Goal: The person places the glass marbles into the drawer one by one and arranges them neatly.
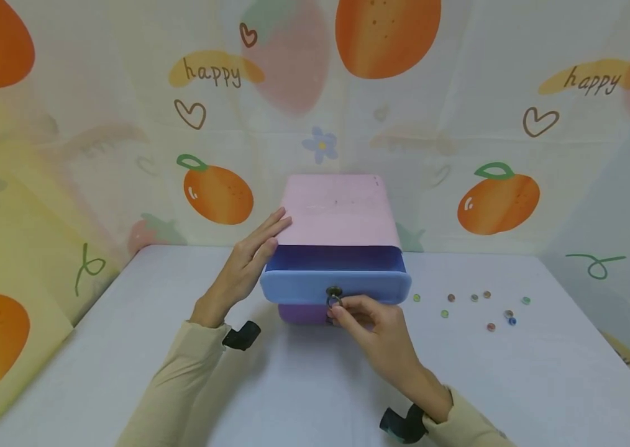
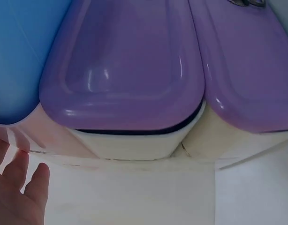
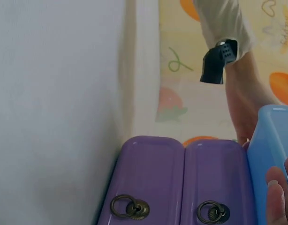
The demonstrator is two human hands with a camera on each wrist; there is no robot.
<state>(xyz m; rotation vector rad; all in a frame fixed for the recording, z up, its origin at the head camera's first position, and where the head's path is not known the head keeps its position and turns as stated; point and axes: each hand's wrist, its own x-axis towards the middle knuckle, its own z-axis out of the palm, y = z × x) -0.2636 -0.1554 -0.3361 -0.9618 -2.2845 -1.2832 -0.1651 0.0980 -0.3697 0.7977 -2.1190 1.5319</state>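
Jutting from the front of the pink cabinet (image 1: 340,211), the light-blue drawer (image 1: 335,277) sits partly out, its deep-blue inside showing. The right hand (image 1: 376,323) has its ring pull (image 1: 334,291) pinched between thumb and fingers. The left hand (image 1: 242,270) lies with fingers extended along the cabinet's side, clasping nothing. Doing this well, I'd judge, means moving the ring straight in line with the drawer, no sideways tug, while the left hand steadies the cabinet against skidding or twisting. The head view gives only a purple strip beneath; the right wrist view shows two purple drawer fronts (image 3: 216,173), each with a metal ring (image 3: 142,209), and the left wrist view adds a dark seam under one rim. Only the head view catches the coloured beads (image 1: 474,298), scattered on the white table (image 1: 516,385) right of the cabinet.
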